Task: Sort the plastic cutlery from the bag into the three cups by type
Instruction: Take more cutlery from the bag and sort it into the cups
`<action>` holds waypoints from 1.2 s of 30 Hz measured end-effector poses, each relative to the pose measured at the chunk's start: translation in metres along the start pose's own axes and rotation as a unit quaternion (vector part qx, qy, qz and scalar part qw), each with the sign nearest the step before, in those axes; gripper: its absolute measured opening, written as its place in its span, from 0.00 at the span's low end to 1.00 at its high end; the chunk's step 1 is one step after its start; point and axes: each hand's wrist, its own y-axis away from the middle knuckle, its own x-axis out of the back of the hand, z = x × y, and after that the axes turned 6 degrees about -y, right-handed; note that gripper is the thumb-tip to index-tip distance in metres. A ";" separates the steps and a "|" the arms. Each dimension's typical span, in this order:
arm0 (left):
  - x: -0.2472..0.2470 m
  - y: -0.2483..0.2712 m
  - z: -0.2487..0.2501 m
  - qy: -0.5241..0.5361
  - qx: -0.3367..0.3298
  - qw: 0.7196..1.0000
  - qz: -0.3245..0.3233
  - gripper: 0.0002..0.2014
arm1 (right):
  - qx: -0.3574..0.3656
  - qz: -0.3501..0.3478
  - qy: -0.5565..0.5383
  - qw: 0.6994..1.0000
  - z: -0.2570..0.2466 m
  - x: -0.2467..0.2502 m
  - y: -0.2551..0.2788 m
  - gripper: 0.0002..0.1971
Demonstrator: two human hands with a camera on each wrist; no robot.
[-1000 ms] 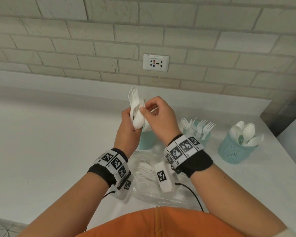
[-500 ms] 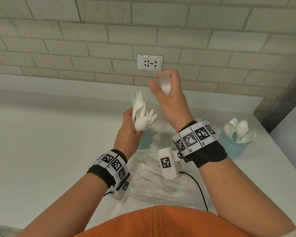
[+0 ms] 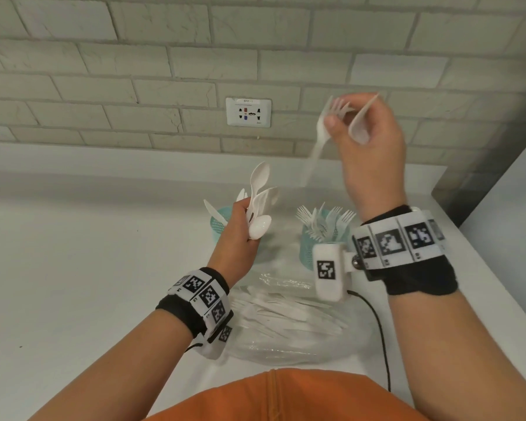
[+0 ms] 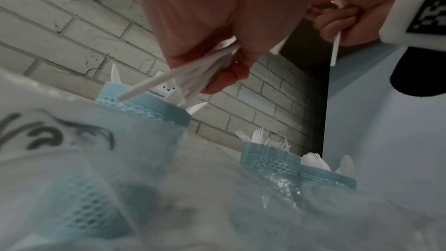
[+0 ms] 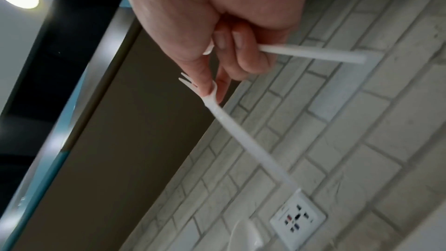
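The right hand (image 3: 368,153) pinches a white fork (image 3: 321,132) between thumb and fingertips, tines up and handle slanting down, and a second white piece (image 3: 362,123), whose type I cannot tell, is clamped in the curled fingers beside it. Half a second ago this hand was lower and nearer the middle, just beside the left hand; now it is raised high to the right, in front of the brick wall (image 3: 134,56). The left hand (image 3: 234,235) grips a bunch of cutlery (image 3: 258,205) with its fingers wrapped round the handles; a spoon bowl sticks up and another points down. It sits lower than before, above the left cup (image 3: 217,226), which holds knives. The middle cup (image 3: 308,247) with forks, hidden behind the right wrist earlier, is now in view. The third cup (image 4: 330,178), with spoons, shows only in the left wrist view. The clear bag (image 3: 286,323) with more cutlery lies on the white counter (image 3: 88,268) below the wrists.
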 end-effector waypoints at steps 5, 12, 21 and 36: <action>-0.011 -0.008 -0.001 0.035 -0.007 0.999 -0.012 0.18 | -0.043 0.007 0.108 0.993 0.031 0.035 0.000 0.02; -0.020 -0.014 0.031 0.094 -0.047 0.994 -0.024 0.05 | -0.193 -0.058 0.233 0.951 0.101 0.047 0.039 0.05; -0.025 -0.014 0.037 0.262 0.069 0.960 -0.071 0.09 | -0.235 -0.078 0.196 0.949 0.089 0.045 0.033 0.18; -0.022 -0.012 0.035 0.364 0.086 0.914 -0.156 0.17 | -0.270 -0.142 0.252 0.918 0.120 0.041 0.042 0.18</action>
